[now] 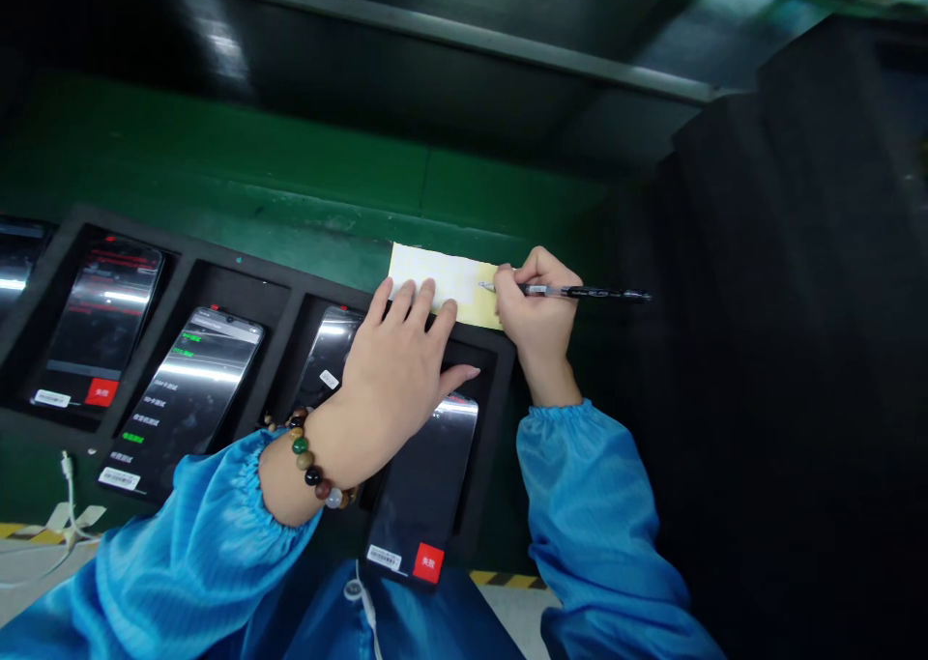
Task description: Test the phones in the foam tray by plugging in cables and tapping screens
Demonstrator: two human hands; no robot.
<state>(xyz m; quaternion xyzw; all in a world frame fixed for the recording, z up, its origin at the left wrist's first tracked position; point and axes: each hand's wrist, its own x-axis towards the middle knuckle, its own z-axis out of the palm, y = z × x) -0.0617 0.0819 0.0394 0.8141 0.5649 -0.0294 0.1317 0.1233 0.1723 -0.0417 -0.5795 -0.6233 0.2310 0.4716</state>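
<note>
A white and yellow paper (442, 272) lies at the upper edge of a black foam tray (286, 298). The spread fingertips of my left hand (395, 380) press on its lower left part. My right hand (540, 312) grips a black and clear pen (598, 294), its tip at the right part of the paper. Below my left hand, a phone (420, 486) with a red label rests in the tray, and another phone (326, 356) is partly hidden behind that hand. Further left sit a phone with green and white text (188, 389) and one with red text (105, 302).
At the far left is one more phone (18, 259). A white cable (71, 501) is taped near the yellow and black striped table edge (507, 580). Stacked black foam trays (783, 254) rise on the right. A metal rail (435, 30) crosses behind the green surface (290, 157).
</note>
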